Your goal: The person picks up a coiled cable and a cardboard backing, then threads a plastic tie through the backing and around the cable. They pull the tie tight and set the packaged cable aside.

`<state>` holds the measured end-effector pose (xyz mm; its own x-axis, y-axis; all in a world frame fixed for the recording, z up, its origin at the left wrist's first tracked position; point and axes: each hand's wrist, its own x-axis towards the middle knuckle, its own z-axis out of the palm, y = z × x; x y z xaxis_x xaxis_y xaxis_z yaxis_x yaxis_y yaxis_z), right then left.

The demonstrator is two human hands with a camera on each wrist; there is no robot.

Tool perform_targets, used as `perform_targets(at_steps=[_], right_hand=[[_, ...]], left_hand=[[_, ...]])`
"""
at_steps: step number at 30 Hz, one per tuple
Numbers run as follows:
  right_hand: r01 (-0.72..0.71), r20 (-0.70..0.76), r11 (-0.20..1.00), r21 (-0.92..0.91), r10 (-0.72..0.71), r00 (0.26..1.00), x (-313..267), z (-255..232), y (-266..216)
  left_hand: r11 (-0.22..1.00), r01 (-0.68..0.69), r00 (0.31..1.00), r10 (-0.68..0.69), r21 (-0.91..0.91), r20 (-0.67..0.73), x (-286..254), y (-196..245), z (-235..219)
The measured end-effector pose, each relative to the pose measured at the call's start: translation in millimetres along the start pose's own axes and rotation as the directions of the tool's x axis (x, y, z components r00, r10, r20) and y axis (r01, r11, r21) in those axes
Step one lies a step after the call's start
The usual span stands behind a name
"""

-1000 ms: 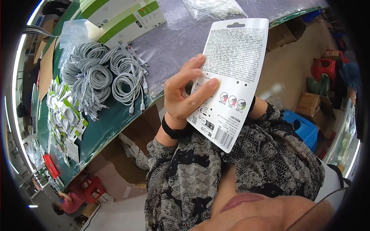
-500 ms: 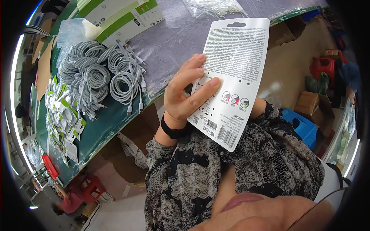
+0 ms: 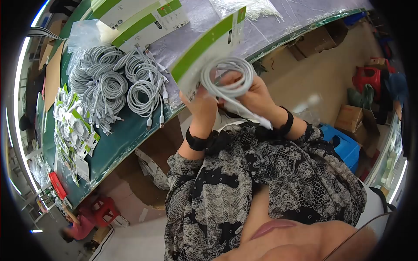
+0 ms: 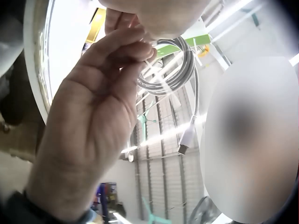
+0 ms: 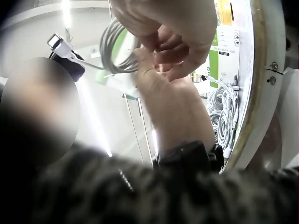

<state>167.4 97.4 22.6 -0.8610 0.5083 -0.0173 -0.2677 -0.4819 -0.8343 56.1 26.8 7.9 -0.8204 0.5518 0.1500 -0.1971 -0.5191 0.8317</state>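
A green-and-white packaging card (image 3: 207,41) is held tilted over the table edge, with a coil of grey USB cable (image 3: 249,75) against its front. My left hand (image 3: 201,111) grips the card's lower end. My right hand (image 3: 259,98) is at the coil, its fingers partly hidden behind the loops. In the left wrist view, a thin white cable tie (image 4: 163,79) crosses the coil from the pinched fingertips of the right hand (image 4: 93,98). The plug (image 4: 186,140) hangs free below. From the right wrist, both hands' fingertips meet right beside the coil (image 5: 114,49).
Loose grey cable coils (image 3: 104,82) are heaped on the green-edged table (image 3: 111,145), left of the hands. Carded cables (image 3: 74,126) pile beyond them. Large printed cards (image 3: 148,26) and white cable ties (image 3: 250,6) lie at the back. A blue container (image 3: 344,145) stands at right.
The card has turned from its printed back to its cable side and tilted over. The right hand, earlier hidden behind the card, now shows at the coil.
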Motion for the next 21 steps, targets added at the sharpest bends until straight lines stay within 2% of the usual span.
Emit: perform_targets(at_steps=[2,3,4,6,7,8,9,10,11,15,16,18,20,21], right_hand=[[0.114,-0.147,0.930,-0.348,-0.174,0.974,2.2,7.1,-5.5],[0.289,-0.008,0.742,-0.605,-0.369,0.929,5.8,4.1,-5.2],[0.290,-0.010,0.742,-0.605,-0.371,0.929,9.4,1.5,-7.6],[0.512,0.284,0.348,-0.785,-0.532,0.797,15.6,-2.3,-14.7],[0.523,0.297,0.282,-0.804,-0.572,0.765,17.3,-3.8,-16.3],[0.523,0.297,0.283,-0.804,-0.571,0.765,19.2,-3.4,-19.2],[0.522,0.321,0.173,-0.835,-0.617,0.719,21.5,-2.0,-23.1],[0.509,0.350,0.062,-0.858,-0.656,0.669,24.1,-1.3,-25.9],[0.473,0.351,0.034,-0.880,-0.623,0.698,27.5,-2.8,-27.4],[0.439,0.363,-0.007,-0.898,-0.576,0.732,35.2,-12.3,-26.2],[0.455,0.361,0.037,-0.890,-0.553,0.751,35.8,-14.8,-24.4],[0.466,0.358,0.084,-0.881,-0.528,0.770,33.4,-16.6,-24.1],[0.346,0.081,0.613,-0.710,-0.417,0.905,28.2,-14.1,-28.9],[0.342,0.077,0.615,-0.710,-0.414,0.907,26.3,-11.7,-31.3]], left_hand=[[0.934,0.276,0.961,-0.271,0.227,-0.052,1.1,4.1,3.1],[0.857,0.172,0.980,-0.197,0.486,0.002,5.2,-3.2,-3.5],[0.662,-0.334,0.924,0.089,0.671,0.372,6.8,-4.4,-11.3],[0.794,-0.055,0.978,-0.081,0.605,0.195,6.5,-5.7,-11.0],[0.794,-0.057,0.977,-0.080,0.605,0.196,6.0,-5.1,-7.0],[0.922,0.134,0.979,-0.181,0.363,0.098,3.8,-4.9,-1.8],[0.951,0.300,0.953,-0.303,0.074,0.031,1.9,-4.3,1.8],[0.950,0.302,0.952,-0.305,0.075,0.029,0.7,-3.2,3.8],[0.949,0.312,0.947,-0.314,0.046,0.060,-0.4,-2.1,5.7],[0.933,0.355,0.931,-0.348,-0.053,0.106,-2.2,-4.7,4.4],[0.918,0.383,0.921,-0.370,-0.108,0.121,-2.1,-4.0,4.0],[0.927,0.365,0.929,-0.357,-0.083,0.097,-2.9,-4.2,2.8],[0.935,0.349,0.936,-0.345,-0.057,0.074,-3.1,-4.8,0.4],[0.936,0.351,0.936,-0.349,-0.038,0.056,-2.0,-5.4,-1.8]])
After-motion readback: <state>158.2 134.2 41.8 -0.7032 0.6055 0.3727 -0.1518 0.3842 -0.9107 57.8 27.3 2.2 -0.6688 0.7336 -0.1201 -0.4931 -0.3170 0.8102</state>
